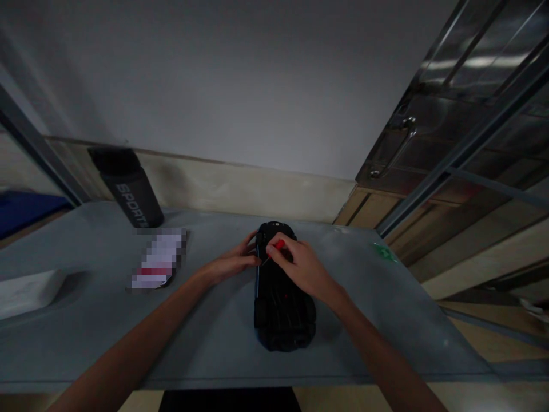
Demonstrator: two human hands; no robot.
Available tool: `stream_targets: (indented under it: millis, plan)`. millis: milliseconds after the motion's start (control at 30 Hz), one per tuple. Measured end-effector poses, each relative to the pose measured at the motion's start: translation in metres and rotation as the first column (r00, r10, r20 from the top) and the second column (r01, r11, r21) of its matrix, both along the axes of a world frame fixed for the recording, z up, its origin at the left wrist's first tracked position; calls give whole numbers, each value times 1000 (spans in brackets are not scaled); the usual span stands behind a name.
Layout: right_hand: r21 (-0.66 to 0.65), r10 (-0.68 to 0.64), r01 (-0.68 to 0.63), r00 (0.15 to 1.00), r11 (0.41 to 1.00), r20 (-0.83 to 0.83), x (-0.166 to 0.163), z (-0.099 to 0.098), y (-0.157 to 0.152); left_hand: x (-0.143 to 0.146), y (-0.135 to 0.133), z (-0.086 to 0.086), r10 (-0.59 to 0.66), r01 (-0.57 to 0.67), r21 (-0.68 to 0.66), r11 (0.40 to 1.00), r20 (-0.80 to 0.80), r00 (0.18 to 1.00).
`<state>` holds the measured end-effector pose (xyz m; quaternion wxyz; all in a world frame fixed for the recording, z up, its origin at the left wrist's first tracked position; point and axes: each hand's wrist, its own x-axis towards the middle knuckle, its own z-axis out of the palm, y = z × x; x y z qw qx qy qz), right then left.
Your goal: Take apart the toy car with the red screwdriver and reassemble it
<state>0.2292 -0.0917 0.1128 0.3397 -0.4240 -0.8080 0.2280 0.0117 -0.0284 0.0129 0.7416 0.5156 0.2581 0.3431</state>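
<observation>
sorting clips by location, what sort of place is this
Probably a plain indoor room with a makeshift workbench: a grey table against a blank wall, a metal door with a lever handle at right, and a black toy car under a red-handled screwdriver.

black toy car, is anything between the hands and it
Nothing visible. The left hand touches the black toy car at its left edge near the far end. The right hand lies on top, pinching a red-handled tool against it. The bottle stands apart, back left on the table.
</observation>
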Motion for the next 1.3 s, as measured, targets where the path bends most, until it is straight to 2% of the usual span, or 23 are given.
stream_targets:
  millis: [267, 467, 567, 767, 1067, 1300]
  plan:
    - [-45, 97, -88, 964, 995, 247, -6, 24, 5, 0, -2, 1, 25, -25, -9, 1000, 7, 1000]
    - [-165, 271, -220, 861, 961, 430, -7, 56, 16, -2, -6, 10, 10, -9, 43, 999, -7, 1000]
    - [-176, 272, -212, 833, 961, 481, -11, 65, 20, -1, -7, 13, 10, -9, 93, 996, -13, 1000]
    - [-7, 84, -103, 766, 995, 638, -23, 63, 16, -1, -9, 12, 16, -13, 104, 995, -31, 999]
    - [7, 174, -226, 767, 974, 617, -22, 61, 16, -6, 2, -6, 14, -12, 74, 997, -27, 1000]
    - [75, 88, -180, 751, 981, 654, -23, 59, 11, -9, 0, -6, 49, -45, 63, 997, -73, 996]
